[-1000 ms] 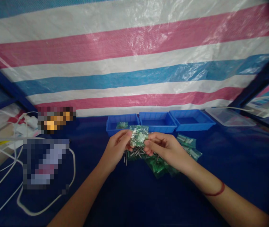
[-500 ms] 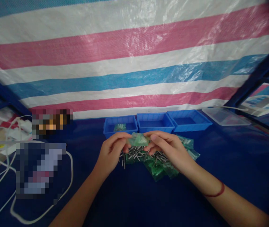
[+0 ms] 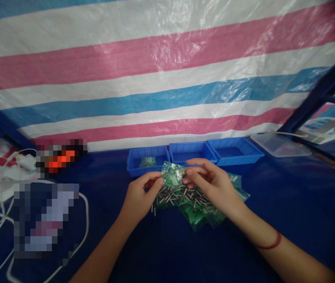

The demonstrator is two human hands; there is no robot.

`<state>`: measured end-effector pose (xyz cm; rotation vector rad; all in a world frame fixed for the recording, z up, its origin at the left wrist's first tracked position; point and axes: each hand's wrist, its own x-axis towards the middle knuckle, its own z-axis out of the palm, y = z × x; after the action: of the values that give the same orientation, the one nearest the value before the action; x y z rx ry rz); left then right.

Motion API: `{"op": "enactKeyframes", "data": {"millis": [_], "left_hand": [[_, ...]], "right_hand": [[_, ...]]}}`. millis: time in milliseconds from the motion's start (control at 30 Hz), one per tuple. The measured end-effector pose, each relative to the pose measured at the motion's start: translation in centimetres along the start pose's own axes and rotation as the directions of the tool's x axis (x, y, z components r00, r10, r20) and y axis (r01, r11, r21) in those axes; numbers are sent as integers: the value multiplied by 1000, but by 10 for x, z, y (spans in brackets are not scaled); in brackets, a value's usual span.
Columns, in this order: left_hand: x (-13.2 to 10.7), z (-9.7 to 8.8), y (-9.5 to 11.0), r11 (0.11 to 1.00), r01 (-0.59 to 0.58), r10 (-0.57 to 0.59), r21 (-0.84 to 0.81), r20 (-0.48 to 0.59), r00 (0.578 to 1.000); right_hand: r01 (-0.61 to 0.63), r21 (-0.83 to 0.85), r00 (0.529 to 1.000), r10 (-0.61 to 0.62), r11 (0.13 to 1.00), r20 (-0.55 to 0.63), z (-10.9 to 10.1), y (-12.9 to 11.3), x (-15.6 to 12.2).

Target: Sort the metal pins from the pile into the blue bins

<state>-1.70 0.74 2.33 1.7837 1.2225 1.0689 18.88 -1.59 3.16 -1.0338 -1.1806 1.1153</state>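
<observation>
Head view. Left hand: thumb and forefinger pinched on left edge of small green bag. Right hand: fingers part-curled at bag's right edge, grip unclear. Bag's place: above loose metal pins; green packets beside pins, on blue table. Behind: three blue bins, in row, bagged parts in leftmost. Farthest: striped sheet.

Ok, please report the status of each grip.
Left grip pinching green packet; right grip at its right edge. Metal rods heaped below; packet unobstructed.
</observation>
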Motion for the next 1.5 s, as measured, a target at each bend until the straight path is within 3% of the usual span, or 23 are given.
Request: {"op": "enactKeyframes", "data": {"millis": [100,200,267,300,333,400,467,500,600,667,733,867,933,1100,1167,1233,1333,1367,1433,1500], "left_hand": [[16,-10,-5,990,28,-1,136,-198,980],[31,-19,-6,937,40,51,348,-247,968],[34,-19,-5,813,60,93,579,-232,968],[33,-17,-4,742,67,123,667,-234,964],[30,-15,-3,681,71,157,729,-240,958],[23,-11,-2,621,71,204,781,-249,947],[16,-7,-2,620,58,204,783,-231,951],[13,-6,-2,629,44,197,776,-214,957],[6,-5,-2,671,-18,211,742,-167,963],[4,-5,0,698,-74,266,713,-162,950],[3,-4,4,720,-152,336,678,-149,930],[-2,0,16,766,-327,420,554,-46,906],[-4,2,20,785,-374,424,493,12,905],[-6,3,18,819,-389,401,422,65,914],[-4,1,16,835,-366,376,410,60,925],[-3,0,15,855,-341,347,390,58,936],[-4,0,16,897,-308,302,318,71,951],[-4,1,16,917,-291,276,274,91,957],[-5,2,15,964,-221,201,148,138,970],[-6,5,13,995,-103,100,9,167,981]], "right_hand": [[57,-63,998,-60,996,-35,-4,-1,2],[83,-163,996,-88,983,-25,-11,-8,2],[127,-290,991,-109,949,79,-17,-15,0],[185,-366,974,-122,912,190,-20,-19,-2],[272,-433,934,-128,859,333,-23,-23,-4],[471,-507,787,-83,722,612,-29,-28,-9],[597,-552,670,16,582,742,-31,-29,-16],[625,-586,655,62,515,753,-31,-29,-20],[643,-684,690,128,344,713,-28,-27,-28],[643,-708,708,126,294,695,-25,-29,-29],[644,-694,698,125,321,705,-25,-34,-27],[627,-619,644,131,472,753,-29,-42,-17],[630,-620,627,164,467,761,-29,-40,-16],[672,-700,681,172,240,712,-16,-29,-30],[685,-700,687,140,202,713,-12,-31,-32],[695,-673,671,109,251,734,-11,-39,-29],[651,-573,647,30,498,762,-13,-52,-15],[595,-536,676,-12,598,737,-13,-53,-10],[450,-448,785,-103,773,611,-12,-51,1],[323,-336,883,-155,885,442,-8,-42,7]]}}
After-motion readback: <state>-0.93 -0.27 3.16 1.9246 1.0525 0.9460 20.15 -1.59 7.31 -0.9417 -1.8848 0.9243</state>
